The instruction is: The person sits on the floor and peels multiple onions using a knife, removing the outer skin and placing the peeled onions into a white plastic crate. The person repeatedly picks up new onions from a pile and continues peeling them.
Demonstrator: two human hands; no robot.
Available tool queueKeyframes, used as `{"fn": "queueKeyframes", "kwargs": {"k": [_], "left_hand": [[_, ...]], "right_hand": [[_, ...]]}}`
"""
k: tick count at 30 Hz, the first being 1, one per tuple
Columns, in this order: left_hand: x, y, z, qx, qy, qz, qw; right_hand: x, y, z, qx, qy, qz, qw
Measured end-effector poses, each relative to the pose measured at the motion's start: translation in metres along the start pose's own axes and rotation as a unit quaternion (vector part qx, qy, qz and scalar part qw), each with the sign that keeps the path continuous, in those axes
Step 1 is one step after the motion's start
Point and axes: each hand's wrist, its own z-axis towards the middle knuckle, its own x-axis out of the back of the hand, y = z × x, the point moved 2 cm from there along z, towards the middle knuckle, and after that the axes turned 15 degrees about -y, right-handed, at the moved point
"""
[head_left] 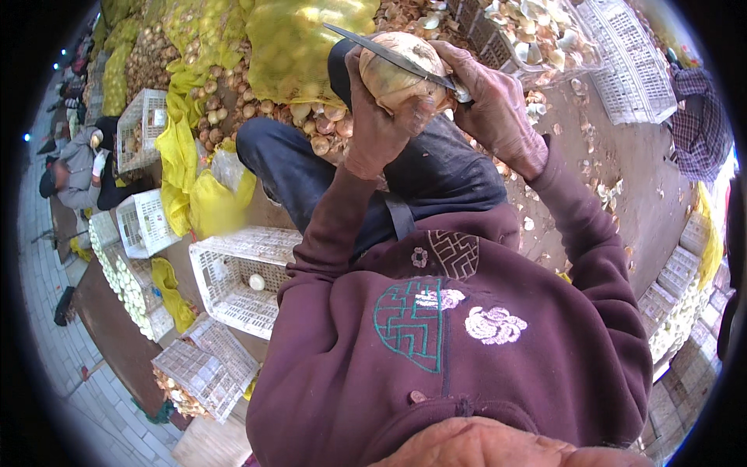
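One onion (391,82) sits in the left hand (381,128), its fingers and thumb curled round it, above the bent legs (288,159); the right hand (498,113) grips a knife (385,52) at its handle end, blade across the onion. Loose onions (323,126) lie by a yellow mesh sack (299,47), a white crate (233,307) standing at left

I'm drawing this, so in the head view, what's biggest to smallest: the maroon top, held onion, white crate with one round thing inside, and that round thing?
1. Maroon top
2. White crate
3. Held onion
4. Round thing
Being closer to the camera helps the onion look bigger.
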Motion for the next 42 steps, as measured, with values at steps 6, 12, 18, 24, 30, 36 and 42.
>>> {"fn": "queueKeyframes", "kwargs": {"k": [6,12,18,24,30,36,42], "left_hand": [[-0.029,0.014,0.030,0.022,-0.056,0.016,0.998],[-0.080,-0.005,0.056,0.093,-0.134,-0.185,0.969],[-0.063,-0.046,0.042,0.122,-0.181,-0.308,0.926],[-0.040,-0.002,0.060,0.087,-0.175,0.077,0.978],[-0.025,0.034,0.051,-0.048,-0.129,0.443,0.886],[-0.013,-0.002,0.013,-0.053,-0.027,0.004,0.998],[0.018,-0.052,-0.040,0.067,0.022,-0.159,0.985]], "right_hand": [[0.025,0.021,-0.016,-0.006,0.060,-0.022,0.998],[0.041,0.104,-0.039,0.003,0.148,-0.058,0.987],[0.027,0.245,-0.103,-0.330,0.228,-0.066,0.914],[-0.002,0.134,-0.066,-0.189,0.109,0.454,0.864],[-0.039,0.054,-0.034,-0.093,0.041,0.808,0.581],[-0.062,0.033,-0.028,-0.039,-0.045,0.842,0.537],[-0.012,0.018,-0.037,-0.070,-0.028,0.364,0.929]]}}
